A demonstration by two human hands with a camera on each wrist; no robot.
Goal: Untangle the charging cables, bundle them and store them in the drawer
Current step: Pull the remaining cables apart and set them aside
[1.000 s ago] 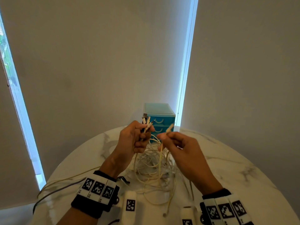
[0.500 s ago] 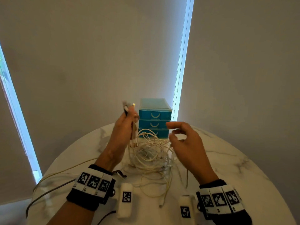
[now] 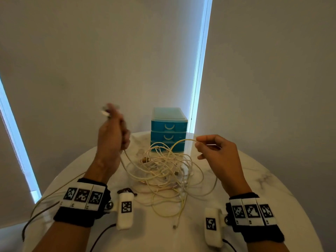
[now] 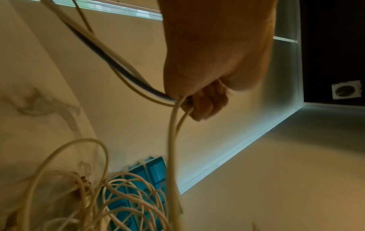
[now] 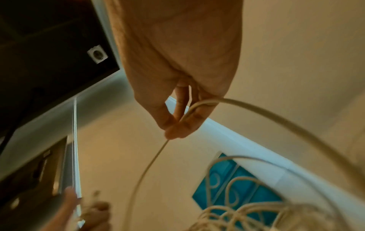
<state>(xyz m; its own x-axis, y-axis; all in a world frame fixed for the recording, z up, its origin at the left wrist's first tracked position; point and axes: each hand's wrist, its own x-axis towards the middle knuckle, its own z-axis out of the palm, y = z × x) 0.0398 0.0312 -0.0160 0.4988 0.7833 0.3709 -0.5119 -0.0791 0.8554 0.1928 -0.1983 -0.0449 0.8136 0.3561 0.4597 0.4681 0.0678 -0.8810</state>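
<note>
Two hands are up over the marble-patterned round table [image 3: 254, 179], and we're deep in the untangling step. Left hand [image 3: 111, 135] is raised on the left, blurred in the head view, fingers curled tight around a clutch of cable ends [image 3: 106, 112] poking out of the top of the fist; the left wrist view shows pale strands dropping from that fist [image 4: 205, 106] towards the pile. Right hand [image 3: 216, 151] sits out to the right, thumb and forefinger pinching a single cream strand [image 3: 181, 141], a narrow, delicate hold, and the right wrist view confirms that thin cord running between the fingertips [image 5: 177, 125].

Between them, resting on the table, lies the tangle of charging cables [image 3: 163, 171]: thin, round, cream-white cords, smooth-jacketed and springy, looping over one another in loose ovals, with one plug end [image 3: 175, 226] trailing towards the near edge.

At the far side stands the small blue plastic drawer unit [image 3: 169, 128], its stacked drawers with curved handles all closed. Nothing bundled, nothing stored.

Next, I'd say, the pinched strand wants feeding gently out through the loops while the left hand anchors the ends. Springy cord like this could cinch into a knot if yanked.
</note>
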